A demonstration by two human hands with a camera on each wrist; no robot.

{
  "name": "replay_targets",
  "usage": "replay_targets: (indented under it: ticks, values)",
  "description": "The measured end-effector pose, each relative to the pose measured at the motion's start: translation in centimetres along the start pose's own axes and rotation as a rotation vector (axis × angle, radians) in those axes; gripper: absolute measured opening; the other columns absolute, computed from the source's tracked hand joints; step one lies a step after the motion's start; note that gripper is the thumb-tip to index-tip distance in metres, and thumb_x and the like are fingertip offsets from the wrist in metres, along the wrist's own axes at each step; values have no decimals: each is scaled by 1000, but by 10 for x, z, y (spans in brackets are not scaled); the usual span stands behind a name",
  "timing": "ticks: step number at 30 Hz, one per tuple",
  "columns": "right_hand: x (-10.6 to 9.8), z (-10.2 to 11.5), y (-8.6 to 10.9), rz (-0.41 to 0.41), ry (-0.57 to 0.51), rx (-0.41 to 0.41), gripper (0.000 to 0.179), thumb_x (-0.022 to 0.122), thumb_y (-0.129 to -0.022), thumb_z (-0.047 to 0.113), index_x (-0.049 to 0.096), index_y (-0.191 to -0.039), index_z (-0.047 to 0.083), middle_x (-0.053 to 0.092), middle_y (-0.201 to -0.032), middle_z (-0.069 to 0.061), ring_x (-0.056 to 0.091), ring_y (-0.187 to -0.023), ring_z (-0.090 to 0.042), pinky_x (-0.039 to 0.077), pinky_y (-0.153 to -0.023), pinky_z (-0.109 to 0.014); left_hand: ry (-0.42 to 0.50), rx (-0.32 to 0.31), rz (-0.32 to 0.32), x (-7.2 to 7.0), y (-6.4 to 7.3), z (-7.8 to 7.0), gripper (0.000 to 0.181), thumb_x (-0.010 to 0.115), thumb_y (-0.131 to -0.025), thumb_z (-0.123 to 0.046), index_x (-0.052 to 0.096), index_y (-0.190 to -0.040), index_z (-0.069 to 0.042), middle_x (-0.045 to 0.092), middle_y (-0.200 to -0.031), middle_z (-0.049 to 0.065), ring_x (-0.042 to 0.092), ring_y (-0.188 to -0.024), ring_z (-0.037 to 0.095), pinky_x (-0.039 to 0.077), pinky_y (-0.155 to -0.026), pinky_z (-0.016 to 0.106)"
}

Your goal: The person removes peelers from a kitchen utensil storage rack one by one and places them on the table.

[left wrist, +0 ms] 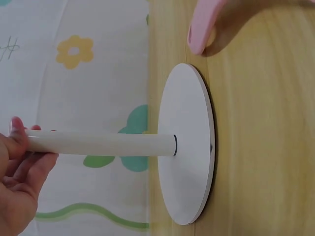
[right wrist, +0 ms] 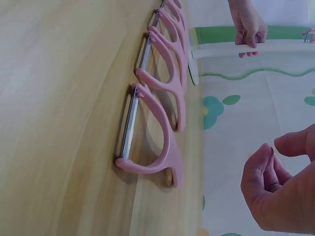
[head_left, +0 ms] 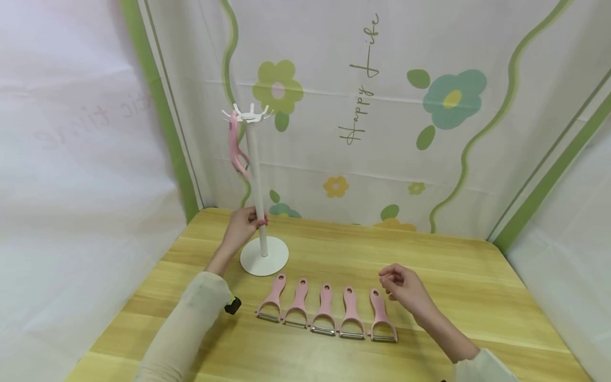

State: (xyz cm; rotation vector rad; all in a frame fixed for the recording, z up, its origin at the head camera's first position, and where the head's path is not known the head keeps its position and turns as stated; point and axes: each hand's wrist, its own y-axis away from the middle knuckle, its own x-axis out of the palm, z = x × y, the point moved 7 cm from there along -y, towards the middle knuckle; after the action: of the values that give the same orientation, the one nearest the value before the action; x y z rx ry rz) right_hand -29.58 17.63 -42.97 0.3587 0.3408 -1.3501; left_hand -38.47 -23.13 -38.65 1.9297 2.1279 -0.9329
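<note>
Nearest: pale yellow wood-grain tabletop (head_left: pixel 305 363), w/ cream cloth L sleeve (head_left: pixel 181 323) above it & small black item (head_left: pixel 233 305) by the cuff. Next, row of pink, plastic-looking, Y-shaped peelers w/ metal blades (head_left: pixel 326 301) lying side by side on the tbl, blades toward person, holed handles pointing away; prob. laid so for easy pickup by the handle. Bare R hand (head_left: pixel 404 289) hangs just beside the R-end peeler (head_left: pixel 378 305), near its handle; fingers loosely curled, thumb apart from index, nothing in grasp. Prob. there b/c that handle's within easy reach.

Farther: white stand w/ round flat base (head_left: pixel 274 263), set just beyond L end of row, not touching it. Bare L hand (head_left: pixel 240 229) grips the slim white upright pole (head_left: pixel 254 164) low down, thumb & fingers round it, apparently to steady it, since the load up top is one-sided. At top, ring of curved white hooks (head_left: pixel 253 116); one pink peeler (head_left: pixel 234 140) hangs on L side, blade end down, hole prob. over a hook (too small to confirm). Farthest: white cloth backdrop (head_left: pixel 305 32) w/ flower prints.

Counts: 5 peelers on tbl + 1 hung = 6; 1 stand; 2 hands; hooks several, exact no. unclear.
</note>
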Motion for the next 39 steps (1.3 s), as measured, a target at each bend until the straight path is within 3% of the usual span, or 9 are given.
replay_targets:
  ticks: [10,19,28,39]
  values:
    - [6,23,-9,10,-29,-37,22,61,-98,10,58,-115,-4,60,-87,-2,60,-73,-11,56,-64,-25,-106,-5,-107,-3,5,-5,11,75,-86,-3,74,-95,1,77,-86,16,76,-79,28,62,-79,44]
    - [16,44,-15,32,-59,-86,21,61,-98,9,58,-114,-4,59,-86,-4,57,-72,-12,54,-63,-23,-198,4,-188,-9,11,-10,23,86,-78,-19,73,-86,-1,76,-80,15,75,-72,27,61,-67,43]
    - [28,72,-28,39,-49,-184,20,61,-98,8,60,-113,-4,62,-86,-3,59,-72,-9,55,-66,-23,-259,-9,-210,-12,11,-13,31,89,-74,-24,71,-83,-2,75,-78,14,73,-69,26,58,-62,38]
    - [47,117,-49,46,-101,-283,21,59,-100,11,60,-117,-1,66,-101,-13,66,-90,-14,56,-83,-23,-307,-23,-184,-14,12,-13,31,88,-76,-26,68,-82,-4,73,-78,12,69,-70,25,52,-61,32]
